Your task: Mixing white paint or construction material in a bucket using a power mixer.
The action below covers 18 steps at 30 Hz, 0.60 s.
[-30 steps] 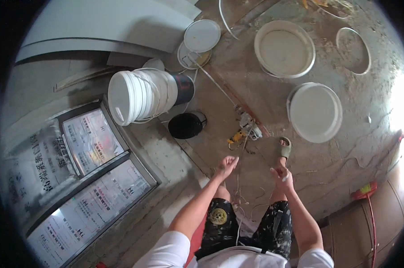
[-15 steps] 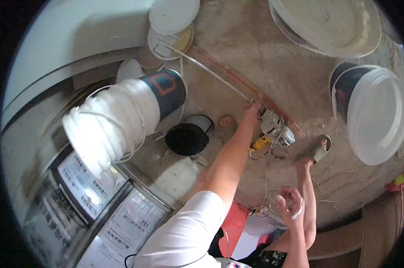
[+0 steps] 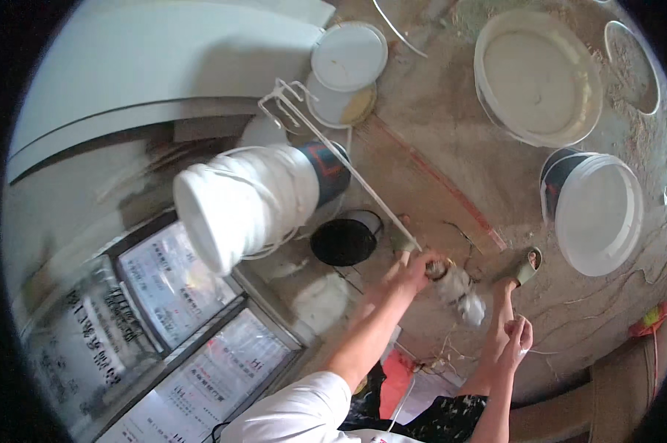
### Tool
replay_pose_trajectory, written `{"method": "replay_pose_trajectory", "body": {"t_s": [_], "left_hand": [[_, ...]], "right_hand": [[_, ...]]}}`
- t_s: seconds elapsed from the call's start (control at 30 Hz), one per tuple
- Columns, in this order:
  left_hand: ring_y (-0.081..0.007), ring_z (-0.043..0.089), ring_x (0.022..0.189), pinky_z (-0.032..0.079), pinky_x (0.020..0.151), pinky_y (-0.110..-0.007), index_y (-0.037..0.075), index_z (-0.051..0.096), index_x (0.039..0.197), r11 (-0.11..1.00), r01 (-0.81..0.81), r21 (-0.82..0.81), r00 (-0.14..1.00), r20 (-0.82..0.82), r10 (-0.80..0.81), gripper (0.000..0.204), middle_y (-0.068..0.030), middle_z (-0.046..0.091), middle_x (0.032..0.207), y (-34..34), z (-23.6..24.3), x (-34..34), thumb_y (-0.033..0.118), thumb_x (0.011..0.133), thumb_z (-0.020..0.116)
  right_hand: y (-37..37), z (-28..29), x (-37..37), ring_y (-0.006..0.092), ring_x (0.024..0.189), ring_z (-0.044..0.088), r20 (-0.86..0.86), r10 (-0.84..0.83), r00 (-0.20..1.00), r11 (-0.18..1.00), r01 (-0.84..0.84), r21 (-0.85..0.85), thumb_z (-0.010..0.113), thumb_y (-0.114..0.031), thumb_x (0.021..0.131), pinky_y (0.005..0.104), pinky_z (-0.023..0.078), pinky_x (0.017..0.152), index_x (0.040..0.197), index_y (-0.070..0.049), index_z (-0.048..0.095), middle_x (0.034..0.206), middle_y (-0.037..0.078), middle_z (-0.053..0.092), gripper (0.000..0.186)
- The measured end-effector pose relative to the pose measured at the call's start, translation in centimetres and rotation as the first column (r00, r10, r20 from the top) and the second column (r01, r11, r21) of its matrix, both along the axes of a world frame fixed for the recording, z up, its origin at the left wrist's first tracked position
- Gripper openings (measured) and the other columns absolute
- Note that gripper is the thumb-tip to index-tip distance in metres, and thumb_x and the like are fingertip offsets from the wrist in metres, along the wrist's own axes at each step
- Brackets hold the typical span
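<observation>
My left hand (image 3: 416, 272) is closed around the front of an electric hand mixer (image 3: 459, 288), where the rod joins the body. The long metal rod (image 3: 363, 181) points up and to the left. White-coated prongs of the stirring paddle (image 3: 283, 100) are at its far end, near two round lids (image 3: 348, 55). The mixer's body is blurred by motion. My right hand (image 3: 521, 334) is raised over my right leg with its fingers curled in, and no thing shows in it. A white band or patch is on that hand.
To the left, stacked white buckets (image 3: 248, 196) lie tipped beside a black bucket (image 3: 344, 240). A wide tub (image 3: 488, 96) and an upright white bucket (image 3: 551, 199) are on the right. Framed printed sheets (image 3: 178, 277) are at lower left. A red strip (image 3: 451, 188) runs along the dusty floor.
The mixer has come off the floor and nearer to me in my left hand, its paddle swinging up over the stacked buckets. My right hand's fingers have curled in. The view has shifted.
</observation>
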<state>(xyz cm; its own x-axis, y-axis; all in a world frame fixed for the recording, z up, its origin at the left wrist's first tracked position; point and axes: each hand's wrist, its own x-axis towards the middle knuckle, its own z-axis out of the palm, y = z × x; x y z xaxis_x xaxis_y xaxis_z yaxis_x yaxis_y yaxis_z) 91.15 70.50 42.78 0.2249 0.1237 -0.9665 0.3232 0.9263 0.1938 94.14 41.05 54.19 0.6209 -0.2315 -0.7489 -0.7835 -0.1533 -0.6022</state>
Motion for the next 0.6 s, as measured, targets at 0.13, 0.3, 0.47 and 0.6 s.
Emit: {"method": "replay_pose_trajectory", "body": {"t_s": [0.13, 0.3, 0.47, 0.6], "left_hand": [[-0.0233, 0.060, 0.075, 0.050, 0.074, -0.037, 0.007, 0.050, 0.072, 0.970, 0.241, -0.038, 0.874, 0.443, -0.199, 0.013, -0.0093, 0.055, 0.071, -0.4, 13.8, 1.0, 0.006, 0.069, 0.062], [-0.0209, 0.060, 0.075, 0.049, 0.076, -0.035, 0.008, 0.050, 0.075, 0.899, 0.436, -0.039, 0.751, 0.566, -0.340, 0.015, -0.0079, 0.057, 0.073, -3.0, 25.9, 3.0, 0.008, 0.073, 0.065], [-0.0209, 0.060, 0.074, 0.049, 0.075, -0.035, 0.007, 0.051, 0.075, 0.803, 0.592, -0.068, 0.649, 0.631, -0.425, 0.017, -0.0080, 0.058, 0.073, -4.4, 30.4, -0.3, 0.009, 0.072, 0.068], [-0.0198, 0.060, 0.076, 0.048, 0.075, -0.033, 0.007, 0.052, 0.074, 0.730, 0.678, -0.079, 0.571, 0.682, -0.457, 0.017, -0.0071, 0.058, 0.074, -5.6, 31.8, -3.6, 0.010, 0.072, 0.068]], "right_hand": [[0.4, 6.1, 1.7, 0.0066, 0.073, 0.051, 0.099, 0.008, 0.995, 0.994, -0.018, 0.108, 0.056, -0.018, 0.098, 0.0212, 0.044, 0.069, 0.104, 0.002, 0.061, 0.080, 0.001, 0.058, 0.023], [2.8, 16.1, 7.1, 0.0173, 0.100, 0.060, 0.205, 0.335, 0.920, 0.923, -0.364, 0.125, 0.057, -0.015, 0.093, 0.0315, 0.046, 0.090, 0.116, -0.001, 0.060, 0.107, 0.007, 0.064, 0.027], [15.5, 27.4, 22.0, 0.0410, 0.138, 0.030, 0.758, 0.489, 0.431, 0.743, -0.661, -0.104, 0.062, -0.015, 0.084, 0.0466, 0.027, 0.113, 0.145, 0.002, 0.030, 0.150, 0.024, 0.028, 0.071], [24.1, 31.9, 32.3, 0.0447, 0.140, 0.023, 0.867, 0.492, 0.073, 0.798, -0.435, -0.417, 0.056, -0.041, 0.090, 0.0472, 0.023, 0.115, 0.142, 0.010, 0.026, 0.150, 0.032, 0.021, 0.078]]}}
